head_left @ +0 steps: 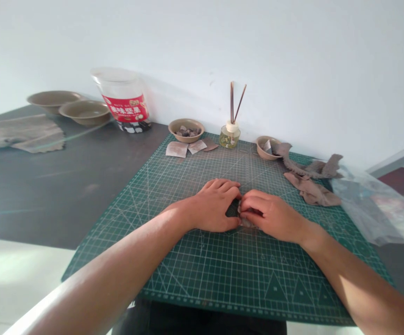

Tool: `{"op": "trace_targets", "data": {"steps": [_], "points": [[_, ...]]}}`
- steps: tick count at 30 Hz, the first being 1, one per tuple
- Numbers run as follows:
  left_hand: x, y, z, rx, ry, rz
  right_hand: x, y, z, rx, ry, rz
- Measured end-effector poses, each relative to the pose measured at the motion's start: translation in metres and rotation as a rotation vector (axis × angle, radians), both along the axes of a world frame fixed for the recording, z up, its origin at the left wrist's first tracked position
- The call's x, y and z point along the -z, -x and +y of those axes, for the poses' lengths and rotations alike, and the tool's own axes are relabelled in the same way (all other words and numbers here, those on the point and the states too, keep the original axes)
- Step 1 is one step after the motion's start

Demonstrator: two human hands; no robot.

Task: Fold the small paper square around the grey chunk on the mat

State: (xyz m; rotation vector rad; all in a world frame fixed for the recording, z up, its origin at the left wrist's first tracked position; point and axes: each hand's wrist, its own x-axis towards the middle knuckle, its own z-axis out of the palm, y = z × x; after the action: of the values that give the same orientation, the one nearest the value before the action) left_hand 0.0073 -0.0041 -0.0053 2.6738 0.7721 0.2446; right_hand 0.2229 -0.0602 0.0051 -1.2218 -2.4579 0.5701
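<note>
Near the middle of the green cutting mat (216, 265), my two hands meet over a small grey-brown scrap (249, 224), which looks like cloth. My left hand (216, 204) is curved over the mat, its thumb and forefinger tips at the scrap's left edge, with dark mat showing in the gap between them. The fingers of my right hand (275, 214) are pinched together on the scrap from the right. Most of the scrap is hidden under my fingers.
Behind stand a bowl of small pieces (186, 138), flat scraps (177, 150), a reed diffuser (230, 136) and another bowl (266, 151). Grey-brown cloth strips (313, 190) lie right, beside clear plastic (366, 209). A tub (123, 100), bowls (85, 111) and cloth (30, 132) are left.
</note>
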Motion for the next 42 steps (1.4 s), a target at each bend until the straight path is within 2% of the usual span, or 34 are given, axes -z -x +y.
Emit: {"op": "trace_targets", "data": {"steps": [5,9,13,16,20,22,27,29,31,33,36,38,42], "points": [[0.0,0.0,0.0,-0.001,-0.003,0.012,0.003,-0.006,0.006,0.017,-0.044,-0.067],[0.001,0.001,0.0,0.002,-0.012,0.01,-0.002,-0.02,0.008,0.06,-0.032,-0.097],[0.002,0.001,0.0,0.003,-0.023,0.0,-0.011,-0.024,0.002,-0.037,0.079,-0.085],[0.002,0.001,0.0,0.005,-0.02,0.002,-0.012,-0.019,-0.001,-0.1,0.12,-0.066],[0.003,0.001,0.001,0.002,-0.025,0.003,-0.009,-0.022,0.004,0.063,0.01,-0.081],[0.003,0.001,0.001,-0.001,-0.026,0.001,-0.011,-0.027,0.005,0.09,0.01,-0.093],[0.003,0.001,0.001,0.004,-0.015,0.002,-0.015,-0.023,-0.001,-0.079,0.148,-0.046],[0.003,0.001,0.001,0.001,-0.019,-0.002,-0.013,-0.019,0.0,-0.02,0.083,-0.031],[0.003,0.001,0.001,-0.002,-0.026,-0.002,-0.012,-0.02,0.002,0.099,0.008,-0.051],[0.003,0.001,0.001,-0.003,-0.03,-0.001,-0.012,-0.026,0.004,0.135,0.01,-0.08],[0.004,0.001,0.001,-0.001,-0.026,0.0,-0.015,-0.031,0.001,-0.01,0.141,-0.085],[0.004,0.001,0.001,0.001,-0.024,0.001,-0.014,-0.028,-0.002,-0.047,0.142,-0.08],[0.004,0.001,0.001,-0.005,-0.03,0.002,-0.011,-0.026,0.0,0.138,-0.025,-0.093]]}}
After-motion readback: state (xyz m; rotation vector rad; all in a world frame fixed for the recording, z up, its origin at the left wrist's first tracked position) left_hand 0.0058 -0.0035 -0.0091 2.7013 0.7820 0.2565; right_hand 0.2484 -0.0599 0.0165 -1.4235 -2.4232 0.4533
